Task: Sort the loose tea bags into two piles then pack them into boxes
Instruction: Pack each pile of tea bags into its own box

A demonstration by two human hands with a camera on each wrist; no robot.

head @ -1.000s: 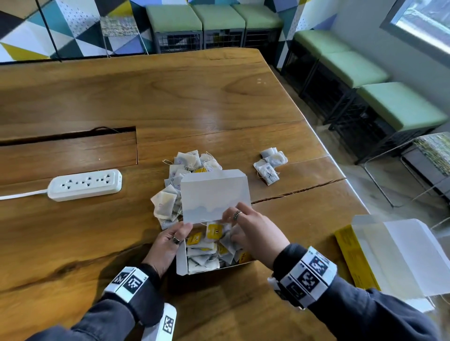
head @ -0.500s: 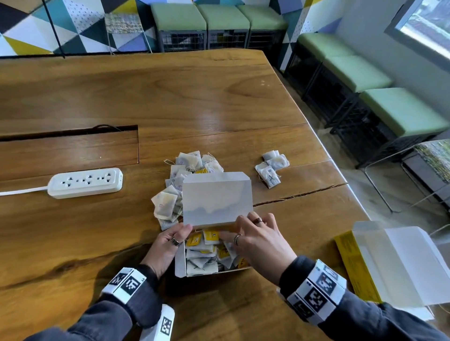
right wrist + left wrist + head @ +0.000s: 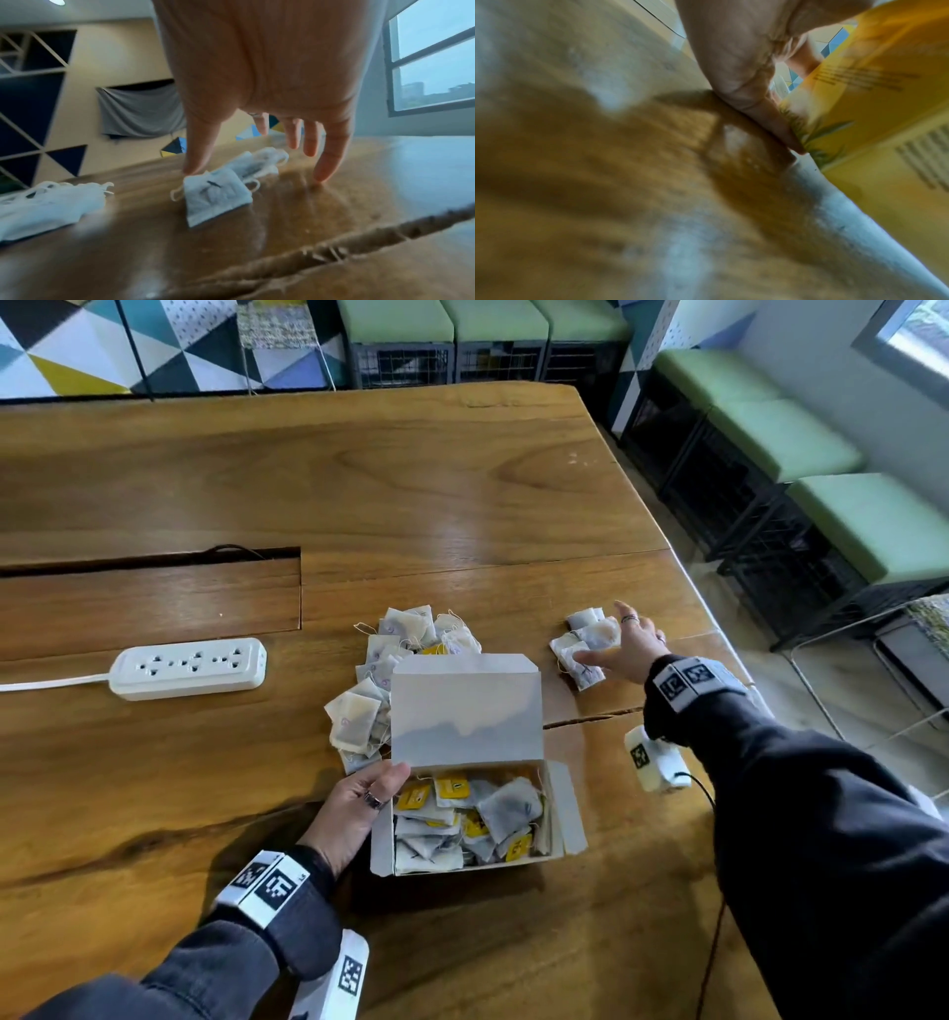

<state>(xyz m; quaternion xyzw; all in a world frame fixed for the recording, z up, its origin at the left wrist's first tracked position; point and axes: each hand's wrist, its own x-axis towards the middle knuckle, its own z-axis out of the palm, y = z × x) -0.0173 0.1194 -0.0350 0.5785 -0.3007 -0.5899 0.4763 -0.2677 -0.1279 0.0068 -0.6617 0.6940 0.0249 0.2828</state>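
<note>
An open white-lined box (image 3: 464,711) stands near the table's front, lid up, with several yellow-tagged tea bags (image 3: 462,819) inside. My left hand (image 3: 377,785) grips the box's left wall, thumb at the lid's corner; in the left wrist view the left hand (image 3: 770,105) lies against the yellow box (image 3: 875,101). A large loose pile of tea bags (image 3: 385,675) lies behind the box. To the right, my right hand (image 3: 606,636) hovers with fingers spread over a small pile of tea bags (image 3: 577,660). In the right wrist view the right hand (image 3: 257,154) has its thumb touching one tea bag (image 3: 216,194).
A white power strip (image 3: 187,667) lies left of the piles, below a recessed slot (image 3: 149,603) in the wooden table. A crack (image 3: 590,719) runs right from the box toward the table's right edge (image 3: 719,629). Green benches (image 3: 821,444) stand beyond it.
My right hand has left the box and reached right and away to the small pile. The left hand stays on the box's left side.
</note>
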